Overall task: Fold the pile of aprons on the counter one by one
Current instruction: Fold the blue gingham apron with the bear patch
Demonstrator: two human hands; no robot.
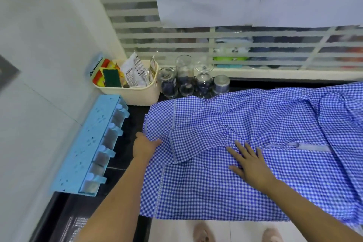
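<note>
2 bare forearms reach forward over the black table [135, 118]. The left hand [146, 146] pinches the left edge of the blue-and-white gingham apron [216, 192], its fingers tucked under the cloth. The right hand [249, 163] lies flat on the apron's middle, fingers spread and straight. The apron is spread across the table, rumpled at the back. Behind it, a cream basket [127, 94] holds a green sponge [112, 77] and packets, beside glass jars [184, 76].

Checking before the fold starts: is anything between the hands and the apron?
Nothing visible. The left hand grips the apron at its left edge, and the right hand lies flat on it. The glass jars stand behind the cloth.
</note>
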